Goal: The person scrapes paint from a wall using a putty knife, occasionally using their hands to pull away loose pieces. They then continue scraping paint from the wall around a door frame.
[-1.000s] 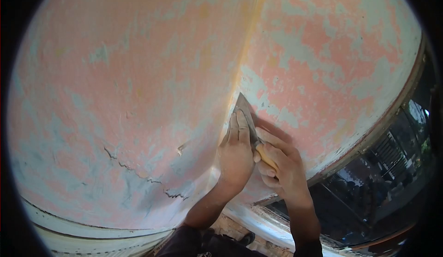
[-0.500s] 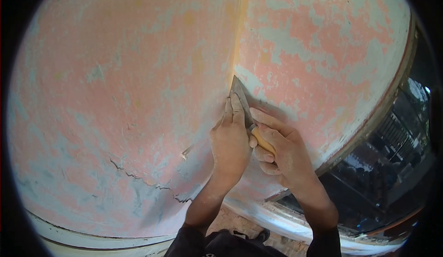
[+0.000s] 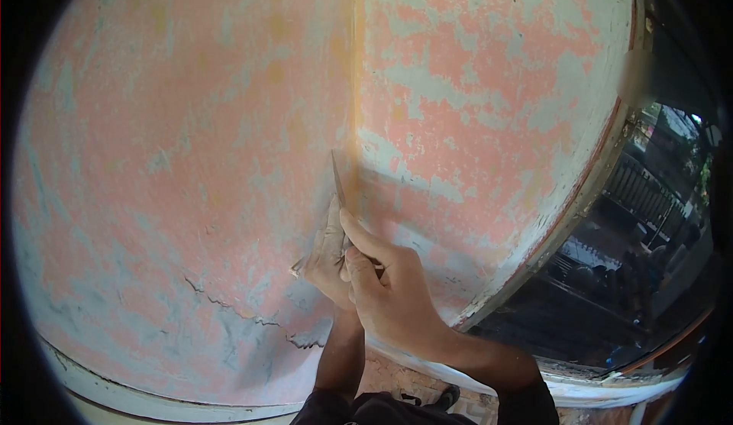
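A putty knife with a pointed metal blade (image 3: 338,179) is in both hands, its tip up against the painted wall (image 3: 229,173) just left of the yellowish vertical strip (image 3: 356,81). My right hand (image 3: 401,291) is closed around the handle, which it mostly hides. Stretched along the lower blade are the fingers of my left hand (image 3: 324,265), its thumb side tucked against the right hand. The wall is patchy pink and pale grey-blue. Pale dust coats the fingers.
A jagged crack (image 3: 240,312) runs across the lower left wall. On the right, a worn frame (image 3: 546,230) borders dark reflective glass (image 3: 603,295). A ledge (image 3: 153,398) lies along the bottom left; below are the floor and a shoe (image 3: 445,398).
The blade has turned more edge-on to my view and shifted left of the yellowish strip. Both hands have moved down and left, the right one rolling over. The view has shifted too.
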Demonstrator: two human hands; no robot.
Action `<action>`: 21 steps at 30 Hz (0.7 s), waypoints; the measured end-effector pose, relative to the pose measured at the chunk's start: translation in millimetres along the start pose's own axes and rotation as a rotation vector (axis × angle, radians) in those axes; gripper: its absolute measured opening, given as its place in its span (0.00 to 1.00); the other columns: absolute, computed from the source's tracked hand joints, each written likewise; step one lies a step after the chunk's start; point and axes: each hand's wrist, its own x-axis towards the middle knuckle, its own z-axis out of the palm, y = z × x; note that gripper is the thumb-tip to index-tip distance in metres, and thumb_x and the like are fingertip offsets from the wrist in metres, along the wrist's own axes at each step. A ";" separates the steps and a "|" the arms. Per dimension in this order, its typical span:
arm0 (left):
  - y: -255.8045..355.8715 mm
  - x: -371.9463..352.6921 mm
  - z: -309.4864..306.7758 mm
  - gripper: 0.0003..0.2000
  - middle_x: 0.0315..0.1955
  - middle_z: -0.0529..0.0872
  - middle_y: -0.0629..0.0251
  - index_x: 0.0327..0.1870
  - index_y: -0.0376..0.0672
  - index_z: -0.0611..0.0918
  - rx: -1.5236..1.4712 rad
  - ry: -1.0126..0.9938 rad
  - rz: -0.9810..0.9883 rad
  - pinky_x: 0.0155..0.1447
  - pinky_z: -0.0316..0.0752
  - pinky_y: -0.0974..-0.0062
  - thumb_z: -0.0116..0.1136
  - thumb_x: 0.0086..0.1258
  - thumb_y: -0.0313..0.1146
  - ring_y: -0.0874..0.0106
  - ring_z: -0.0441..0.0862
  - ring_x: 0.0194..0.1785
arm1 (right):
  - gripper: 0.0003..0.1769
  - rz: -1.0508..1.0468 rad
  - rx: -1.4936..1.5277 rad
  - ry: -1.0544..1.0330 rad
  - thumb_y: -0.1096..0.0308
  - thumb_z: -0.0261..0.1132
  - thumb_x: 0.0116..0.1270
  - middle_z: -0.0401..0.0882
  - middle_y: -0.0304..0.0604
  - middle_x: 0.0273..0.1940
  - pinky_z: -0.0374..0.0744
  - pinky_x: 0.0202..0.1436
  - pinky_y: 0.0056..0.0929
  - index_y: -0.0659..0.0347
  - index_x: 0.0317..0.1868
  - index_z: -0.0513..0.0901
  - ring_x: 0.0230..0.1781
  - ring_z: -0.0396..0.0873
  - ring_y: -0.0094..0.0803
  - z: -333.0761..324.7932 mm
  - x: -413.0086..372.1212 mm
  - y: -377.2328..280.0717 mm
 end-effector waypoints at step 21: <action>-4.1 13.6 8.8 0.23 0.52 0.81 0.47 0.60 0.33 0.76 0.055 0.046 0.009 0.43 0.79 0.66 0.51 0.68 0.39 0.52 0.83 0.45 | 0.12 -0.213 0.032 0.191 0.75 0.47 0.69 0.62 0.32 0.18 0.61 0.20 0.25 0.72 0.42 0.77 0.17 0.61 0.18 16.3 36.6 12.7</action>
